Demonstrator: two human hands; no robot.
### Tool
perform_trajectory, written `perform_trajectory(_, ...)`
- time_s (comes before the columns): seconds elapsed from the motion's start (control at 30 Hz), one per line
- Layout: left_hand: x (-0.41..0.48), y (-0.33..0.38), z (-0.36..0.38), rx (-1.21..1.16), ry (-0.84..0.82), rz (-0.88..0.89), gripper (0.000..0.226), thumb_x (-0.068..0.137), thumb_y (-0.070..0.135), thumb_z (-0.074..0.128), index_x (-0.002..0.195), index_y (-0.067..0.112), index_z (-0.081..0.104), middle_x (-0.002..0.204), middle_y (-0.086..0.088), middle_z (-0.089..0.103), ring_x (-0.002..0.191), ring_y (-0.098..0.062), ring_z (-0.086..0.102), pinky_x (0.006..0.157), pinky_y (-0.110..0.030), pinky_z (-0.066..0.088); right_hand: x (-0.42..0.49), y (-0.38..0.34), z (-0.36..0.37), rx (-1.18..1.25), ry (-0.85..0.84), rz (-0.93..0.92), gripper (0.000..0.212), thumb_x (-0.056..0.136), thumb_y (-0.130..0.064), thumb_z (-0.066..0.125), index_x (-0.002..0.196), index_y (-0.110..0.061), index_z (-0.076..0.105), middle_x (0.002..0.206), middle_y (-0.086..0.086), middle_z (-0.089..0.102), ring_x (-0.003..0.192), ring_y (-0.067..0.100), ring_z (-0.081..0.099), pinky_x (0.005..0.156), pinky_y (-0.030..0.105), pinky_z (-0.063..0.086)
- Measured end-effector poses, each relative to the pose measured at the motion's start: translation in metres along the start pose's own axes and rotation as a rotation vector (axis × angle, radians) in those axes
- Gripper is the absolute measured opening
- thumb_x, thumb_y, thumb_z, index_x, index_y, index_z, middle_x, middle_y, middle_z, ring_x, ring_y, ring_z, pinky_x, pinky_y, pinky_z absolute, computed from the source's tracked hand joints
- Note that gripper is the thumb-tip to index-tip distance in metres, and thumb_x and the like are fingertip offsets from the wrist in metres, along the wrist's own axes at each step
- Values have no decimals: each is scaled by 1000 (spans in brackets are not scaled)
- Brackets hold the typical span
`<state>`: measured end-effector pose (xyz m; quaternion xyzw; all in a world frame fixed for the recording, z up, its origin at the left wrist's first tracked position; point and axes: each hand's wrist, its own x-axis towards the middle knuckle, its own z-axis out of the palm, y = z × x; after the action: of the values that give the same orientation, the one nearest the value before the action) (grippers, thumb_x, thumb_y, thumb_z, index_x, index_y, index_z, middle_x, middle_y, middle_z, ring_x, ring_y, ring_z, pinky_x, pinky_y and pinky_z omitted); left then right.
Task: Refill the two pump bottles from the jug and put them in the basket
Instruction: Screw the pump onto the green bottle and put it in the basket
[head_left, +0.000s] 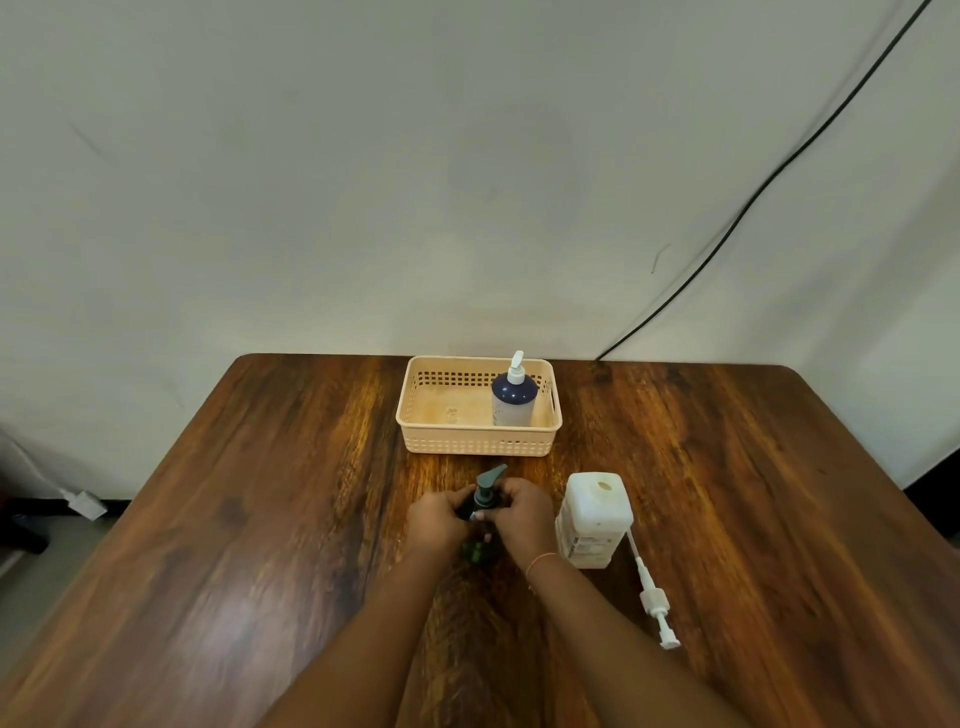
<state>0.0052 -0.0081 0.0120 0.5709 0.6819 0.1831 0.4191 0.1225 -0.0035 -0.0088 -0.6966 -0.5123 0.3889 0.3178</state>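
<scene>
A dark green pump bottle (475, 551) stands on the wooden table, mostly hidden between my hands. My left hand (435, 522) grips its shoulder, and my right hand (521, 512) curls round the grey-green pump head (488, 486) and collar. The white jug (592, 519) stands just to the right, its mouth uncapped. A dark blue pump bottle (513, 400) with a white pump stands upright in the right half of the peach basket (478, 444) behind.
A loose white pump with its long tube (652, 597) lies on the table (260, 519) right of my right forearm. A black cable (769, 182) runs down the wall to the table's far edge.
</scene>
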Motion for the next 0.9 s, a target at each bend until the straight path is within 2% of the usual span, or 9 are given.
perform_trajectory(0.13,-3,-1,2,-39,5,13,50,82,9,66,129,19,55,126,-2,62,116,-14,56,100,-29,46,-9,-1,2,55,27,3,40,77,-10,72,116,-13,63,121,4,64,102,18,63,79,30,58)
perform_trajectory(0.27,-9,-4,8,-58,49,-19,61,82,15,67,137,13,42,124,-4,60,108,-15,59,79,-20,48,-11,3,-4,12,-2,5,53,75,-16,75,125,-17,56,130,-1,59,123,18,52,103,32,44)
perform_trajectory(0.33,-12,-8,12,-106,79,-58,45,80,18,69,122,12,56,103,1,66,85,-8,62,61,-15,47,-11,5,-4,9,-54,45,55,77,-19,73,128,-19,53,132,-1,58,120,17,53,103,34,43)
perform_trajectory(0.43,-10,-8,11,-136,61,-63,16,80,20,69,97,19,67,82,8,66,71,0,60,53,-13,42,-7,0,-4,-31,-51,49,49,78,-19,72,124,-19,57,124,1,63,87,2,61,80,18,51)
perform_trajectory(0.57,0,2,-4,-164,78,-90,16,78,20,71,93,18,66,86,5,67,78,-6,63,58,-18,47,5,-22,-8,-75,-81,22,44,79,-15,71,121,-15,59,125,4,63,115,19,57,93,26,46)
perform_trajectory(0.63,7,10,-15,-161,128,-63,14,80,21,70,92,16,68,87,2,69,75,-4,62,53,-13,43,15,-43,-13,-60,-115,-24,39,79,-11,70,118,-14,62,122,5,65,114,20,57,85,19,45)
perform_trajectory(0.73,20,30,-36,-203,254,-21,7,80,17,70,87,16,69,87,1,71,62,1,58,38,-9,41,36,-80,-23,-64,-137,-103,38,80,-5,67,117,-11,63,119,8,66,114,25,57,97,31,44)
perform_trajectory(0.8,32,45,-51,-230,312,21,16,77,14,73,93,12,71,92,0,70,70,-4,62,42,-9,46,53,-104,-30,-60,-152,-132,41,81,-3,65,121,-9,60,122,9,64,116,25,56,100,33,42)
perform_trajectory(0.9,55,63,-71,-260,355,52,31,76,11,74,106,8,70,102,-6,71,88,-17,67,65,-21,54,79,-133,-35,-47,-125,-181,38,82,-2,63,120,-10,61,120,9,65,113,26,57,93,31,43)
